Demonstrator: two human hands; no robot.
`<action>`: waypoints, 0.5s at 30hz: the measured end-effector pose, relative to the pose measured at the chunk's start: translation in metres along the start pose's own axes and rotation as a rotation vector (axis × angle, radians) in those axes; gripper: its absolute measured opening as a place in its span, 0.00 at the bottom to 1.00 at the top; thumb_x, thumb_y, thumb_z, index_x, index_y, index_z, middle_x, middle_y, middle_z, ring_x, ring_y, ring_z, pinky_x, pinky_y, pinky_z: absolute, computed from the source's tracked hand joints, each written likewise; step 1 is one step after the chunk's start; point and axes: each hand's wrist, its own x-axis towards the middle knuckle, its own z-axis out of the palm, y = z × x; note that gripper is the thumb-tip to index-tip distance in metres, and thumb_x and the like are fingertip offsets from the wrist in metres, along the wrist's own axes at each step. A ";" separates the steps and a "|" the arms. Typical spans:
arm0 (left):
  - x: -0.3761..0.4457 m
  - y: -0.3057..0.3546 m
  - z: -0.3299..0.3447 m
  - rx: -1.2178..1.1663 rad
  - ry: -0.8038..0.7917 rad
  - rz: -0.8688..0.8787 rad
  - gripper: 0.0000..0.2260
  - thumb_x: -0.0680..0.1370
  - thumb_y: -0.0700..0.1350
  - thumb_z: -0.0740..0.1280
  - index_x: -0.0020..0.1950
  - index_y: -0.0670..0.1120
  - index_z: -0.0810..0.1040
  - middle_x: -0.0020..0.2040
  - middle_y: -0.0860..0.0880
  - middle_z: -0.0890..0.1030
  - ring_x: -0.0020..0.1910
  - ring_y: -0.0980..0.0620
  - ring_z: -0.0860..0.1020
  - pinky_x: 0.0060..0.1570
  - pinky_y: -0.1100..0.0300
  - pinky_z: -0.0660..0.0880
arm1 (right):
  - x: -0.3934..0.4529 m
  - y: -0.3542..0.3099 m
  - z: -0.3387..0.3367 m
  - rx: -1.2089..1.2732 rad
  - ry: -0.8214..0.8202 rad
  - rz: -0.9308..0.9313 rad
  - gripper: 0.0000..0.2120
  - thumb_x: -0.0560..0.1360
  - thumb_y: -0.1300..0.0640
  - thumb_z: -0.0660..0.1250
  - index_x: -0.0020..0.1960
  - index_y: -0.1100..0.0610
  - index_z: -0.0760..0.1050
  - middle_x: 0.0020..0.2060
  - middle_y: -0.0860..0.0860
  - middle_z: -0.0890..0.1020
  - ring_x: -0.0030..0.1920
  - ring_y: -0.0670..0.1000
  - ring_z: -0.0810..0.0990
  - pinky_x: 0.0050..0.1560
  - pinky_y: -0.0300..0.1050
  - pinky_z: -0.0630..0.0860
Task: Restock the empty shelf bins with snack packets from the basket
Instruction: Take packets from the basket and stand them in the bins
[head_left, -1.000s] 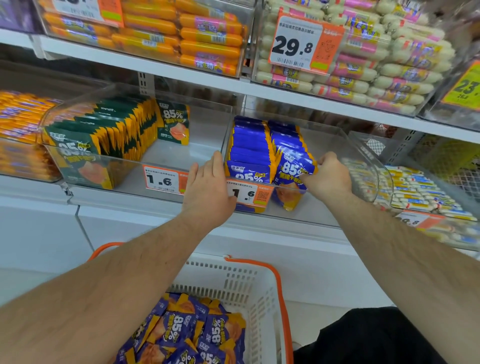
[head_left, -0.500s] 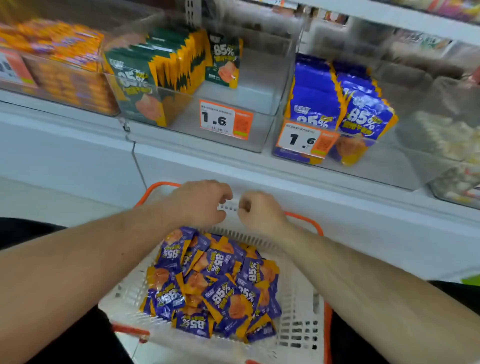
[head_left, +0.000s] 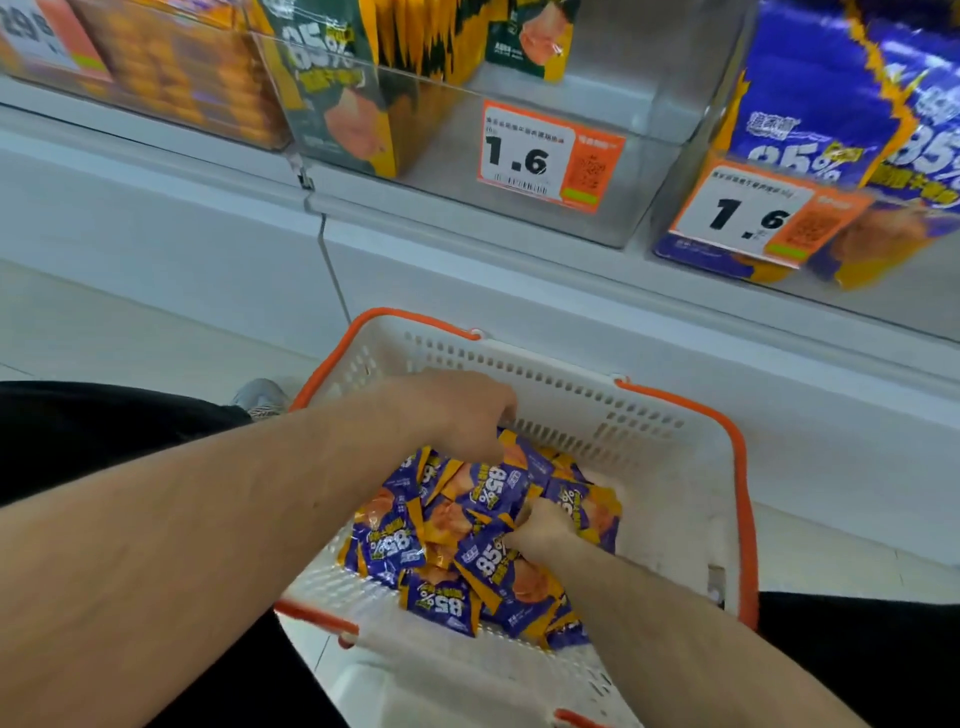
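Both hands are down in the white basket with orange handles, which sits on the floor near the shelf. The left hand hovers over the far side of the pile of purple snack packets, fingers curled downward; whether they hold anything cannot be told. The right hand digs into the middle of the pile, fingers curled among the packets. Above on the shelf, a clear bin holds green packets, and one to its right holds purple ones.

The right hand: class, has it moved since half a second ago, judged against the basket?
Yes. The right hand has gone from the far rim of the basket down among the blue snack packets.
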 end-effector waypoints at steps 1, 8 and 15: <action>0.000 0.000 0.000 -0.001 0.001 -0.003 0.24 0.79 0.54 0.64 0.74 0.48 0.65 0.68 0.48 0.72 0.62 0.47 0.74 0.62 0.49 0.73 | -0.001 0.000 0.001 0.012 -0.005 0.002 0.13 0.77 0.57 0.70 0.38 0.53 0.68 0.35 0.52 0.74 0.36 0.52 0.74 0.35 0.45 0.71; -0.005 0.002 -0.002 -0.077 0.029 -0.029 0.26 0.80 0.53 0.64 0.75 0.48 0.62 0.71 0.48 0.70 0.65 0.47 0.73 0.64 0.53 0.71 | -0.018 -0.006 -0.028 -0.050 -0.063 -0.103 0.11 0.76 0.69 0.60 0.43 0.54 0.69 0.36 0.54 0.70 0.33 0.54 0.66 0.34 0.50 0.62; -0.007 0.014 -0.007 -0.297 0.186 -0.086 0.35 0.77 0.56 0.68 0.78 0.48 0.55 0.71 0.45 0.71 0.60 0.45 0.78 0.61 0.47 0.75 | -0.079 -0.011 -0.157 0.114 0.092 -0.263 0.09 0.76 0.69 0.62 0.41 0.59 0.73 0.35 0.56 0.76 0.35 0.53 0.75 0.36 0.48 0.72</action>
